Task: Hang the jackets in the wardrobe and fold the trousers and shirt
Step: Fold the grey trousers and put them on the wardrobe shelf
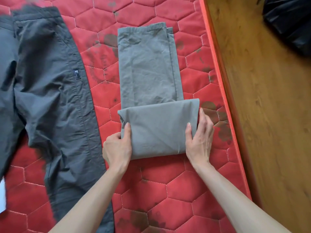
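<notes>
The grey-green trousers [148,73] lay lengthwise on the red quilted mattress [193,182], closer to its right edge than to its left, with the near end doubled over into a thick folded section [158,130] that sat on top of the rest of the legs. The left hand [117,148] gripped the left side of that folded section, thumb lying flat on top and the other fingers tucked out of sight beneath the cloth. The right hand [198,138] held the right side in the same manner, its thumb on the fabric and its fingers stretched along the fold's right edge. To the left, a pair of dark grey trousers [45,91] was spread out flat and unfolded, a small black label [77,74] showing on its right leg. Dark stains [222,130] marked the mattress near its right edge. Past that edge was a wooden floor [269,115], with a black bag [289,22] lying at the far right corner of the view.
</notes>
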The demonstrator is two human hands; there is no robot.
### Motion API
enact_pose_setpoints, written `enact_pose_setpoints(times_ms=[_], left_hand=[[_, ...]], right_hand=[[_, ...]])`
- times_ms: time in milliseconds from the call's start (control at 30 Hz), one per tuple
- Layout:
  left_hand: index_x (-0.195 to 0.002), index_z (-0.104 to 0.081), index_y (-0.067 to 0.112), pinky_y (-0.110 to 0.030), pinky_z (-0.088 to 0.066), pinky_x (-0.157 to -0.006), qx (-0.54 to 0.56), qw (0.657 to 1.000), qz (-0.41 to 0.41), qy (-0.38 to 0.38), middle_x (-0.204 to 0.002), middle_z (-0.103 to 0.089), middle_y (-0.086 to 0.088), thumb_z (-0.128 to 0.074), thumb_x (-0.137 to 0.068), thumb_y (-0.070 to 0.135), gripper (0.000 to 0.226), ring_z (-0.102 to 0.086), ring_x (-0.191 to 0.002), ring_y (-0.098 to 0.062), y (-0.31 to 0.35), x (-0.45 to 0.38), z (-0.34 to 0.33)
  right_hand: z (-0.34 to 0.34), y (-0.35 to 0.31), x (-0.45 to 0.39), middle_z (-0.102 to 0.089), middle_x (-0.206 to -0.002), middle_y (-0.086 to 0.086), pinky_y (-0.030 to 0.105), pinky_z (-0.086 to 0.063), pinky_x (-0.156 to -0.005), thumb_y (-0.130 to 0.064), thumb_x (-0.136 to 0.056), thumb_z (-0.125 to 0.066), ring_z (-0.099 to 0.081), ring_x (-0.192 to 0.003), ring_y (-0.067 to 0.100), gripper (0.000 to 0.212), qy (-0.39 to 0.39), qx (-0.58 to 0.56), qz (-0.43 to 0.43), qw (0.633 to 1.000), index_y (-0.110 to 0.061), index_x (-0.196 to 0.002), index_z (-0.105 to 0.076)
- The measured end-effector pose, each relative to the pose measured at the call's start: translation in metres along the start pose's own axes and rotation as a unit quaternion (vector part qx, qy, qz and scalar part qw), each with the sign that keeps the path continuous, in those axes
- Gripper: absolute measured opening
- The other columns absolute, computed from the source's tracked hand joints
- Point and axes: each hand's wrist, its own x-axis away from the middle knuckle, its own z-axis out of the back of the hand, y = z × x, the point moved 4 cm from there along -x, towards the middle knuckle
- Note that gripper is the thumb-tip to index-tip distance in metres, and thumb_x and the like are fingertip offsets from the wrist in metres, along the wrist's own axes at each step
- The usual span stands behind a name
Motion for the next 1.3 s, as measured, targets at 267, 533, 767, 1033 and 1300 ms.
enact_pose_setpoints(times_ms=[267, 533, 767, 1033, 1300], left_hand=[[-0.152, -0.039, 0.009, -0.049, -0.038, -0.112, -0.113, 0.839, -0.530, 0.055, -0.148, -0.043, -0.022, -0.048, -0.095, -0.003, 0.059, -0.045, -0.135, -0.040, -0.015, -0.039, 0.010], [-0.160, -0.040, 0.020, -0.055, -0.015, -0.128, -0.305, 0.619, -0.723, -0.042, -0.168, -0.032, -0.007, -0.050, -0.090, 0.025, 0.071, -0.024, -0.156, -0.035, -0.015, -0.063, 0.016], [-0.164, -0.027, 0.015, -0.057, -0.021, -0.127, -0.296, 0.656, -0.683, -0.127, -0.172, -0.022, -0.006, -0.051, -0.095, 0.034, 0.075, -0.018, -0.160, -0.028, -0.007, -0.060, 0.016], [-0.155, -0.041, 0.005, -0.039, -0.020, -0.128, -0.163, 0.722, -0.634, -0.225, -0.165, -0.039, -0.003, -0.039, -0.107, 0.043, 0.060, -0.032, -0.155, -0.015, -0.018, -0.027, 0.040], [-0.127, -0.061, 0.029, -0.018, -0.049, -0.083, -0.014, 0.890, -0.392, -0.233, -0.096, -0.069, 0.024, -0.038, -0.109, 0.046, 0.034, -0.066, -0.092, 0.000, -0.057, 0.037, 0.046]], right_hand=[[0.019, 0.030, -0.042, -0.028, -0.168, 0.017, 0.052, -0.030, -0.124, -0.005, -0.082, -0.050, -0.023, -0.157, 0.033, 0.073, -0.168, 0.062, 0.338, 0.924, -0.002, -0.155, -0.042], [0.029, 0.038, -0.075, -0.024, -0.171, 0.010, 0.053, -0.031, -0.123, -0.034, -0.084, -0.062, -0.022, -0.158, 0.028, 0.084, -0.259, 0.194, 0.500, 0.803, -0.011, -0.160, -0.035], [0.026, 0.012, -0.076, -0.037, -0.166, 0.005, 0.053, -0.038, -0.118, -0.021, -0.107, -0.035, -0.034, -0.154, 0.023, 0.051, -0.244, 0.146, 0.542, 0.791, -0.008, -0.155, -0.045], [0.061, 0.007, -0.047, -0.050, -0.156, 0.011, 0.043, -0.043, -0.116, -0.016, -0.110, -0.034, -0.047, -0.146, 0.021, 0.044, -0.296, 0.029, 0.500, 0.813, 0.002, -0.144, -0.055], [0.077, 0.028, 0.008, -0.067, -0.109, -0.002, 0.029, -0.048, -0.076, -0.057, -0.105, -0.040, -0.067, -0.090, 0.014, 0.049, -0.263, -0.086, 0.256, 0.926, -0.016, -0.132, -0.047]])
